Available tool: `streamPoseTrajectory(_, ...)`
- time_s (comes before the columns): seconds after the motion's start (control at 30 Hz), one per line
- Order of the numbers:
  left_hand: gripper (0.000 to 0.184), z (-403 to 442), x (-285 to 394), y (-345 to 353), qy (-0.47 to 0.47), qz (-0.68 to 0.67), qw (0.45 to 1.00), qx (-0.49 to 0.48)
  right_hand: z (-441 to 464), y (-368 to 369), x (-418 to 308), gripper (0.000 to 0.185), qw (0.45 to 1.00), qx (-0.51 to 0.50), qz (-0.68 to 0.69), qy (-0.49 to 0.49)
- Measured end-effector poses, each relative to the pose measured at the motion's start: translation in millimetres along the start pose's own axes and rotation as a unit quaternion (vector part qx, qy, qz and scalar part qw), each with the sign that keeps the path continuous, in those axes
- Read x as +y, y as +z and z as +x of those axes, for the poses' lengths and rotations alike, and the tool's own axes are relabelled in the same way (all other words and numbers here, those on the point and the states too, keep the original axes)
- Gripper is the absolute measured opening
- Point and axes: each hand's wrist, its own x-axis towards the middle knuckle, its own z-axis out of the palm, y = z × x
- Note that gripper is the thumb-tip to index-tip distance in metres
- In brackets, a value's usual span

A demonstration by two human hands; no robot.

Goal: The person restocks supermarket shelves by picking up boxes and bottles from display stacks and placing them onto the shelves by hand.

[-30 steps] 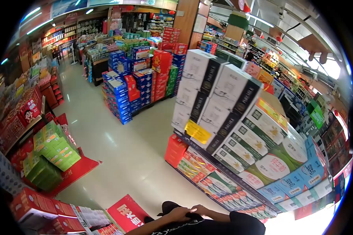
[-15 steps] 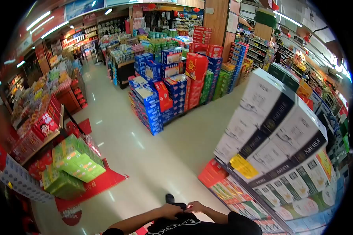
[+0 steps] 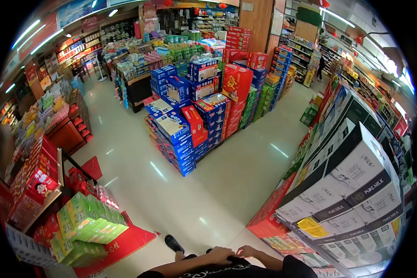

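At the bottom of the head view both hands are in front of my body, close to the dark shirt point(image 3: 213, 268) with white print. My left hand point(image 3: 220, 255) is closed, its fingers curled; what they hold, if anything, is hidden. Just to its right, my right hand point(image 3: 248, 251) is bent inward with curled fingers, and nothing in it can be made out. A small gap shows between the two hands. One foot in a dark shoe point(image 3: 173, 243) is on the pale floor ahead of them.
Stacked white milk cartons point(image 3: 352, 185), with a yellow tag point(image 3: 312, 227), rise close on the right. Blue boxes point(image 3: 173, 134) and red boxes point(image 3: 236, 92) form an island ahead. Green cartons point(image 3: 90, 220) stand at lower left by a red mat point(image 3: 125, 245). A person point(image 3: 320, 68) is far off.
The view has moved forward along the aisle, so the blue stacks look nearer. The shoe now shows farther left. Both hands stay near the waist, slightly farther right in view.
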Motion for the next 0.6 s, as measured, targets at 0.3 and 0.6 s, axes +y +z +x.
streamPoseTrajectory(0.3, 0.035, -42.2, -115.2, -130.4, 0.149, 0.023, 0.989, 0.005, 80.1, -5.0, -124.1, 0.031, 0.988, 0.135, 0.064, 0.027)
streamPoseTrajectory(0.6, 0.037, 14.7, -216.4, -252.3, 0.178, -0.014, 0.965, -0.194, 105.8, -10.3, -202.2, 0.034, 0.935, 0.316, 0.146, 0.072)
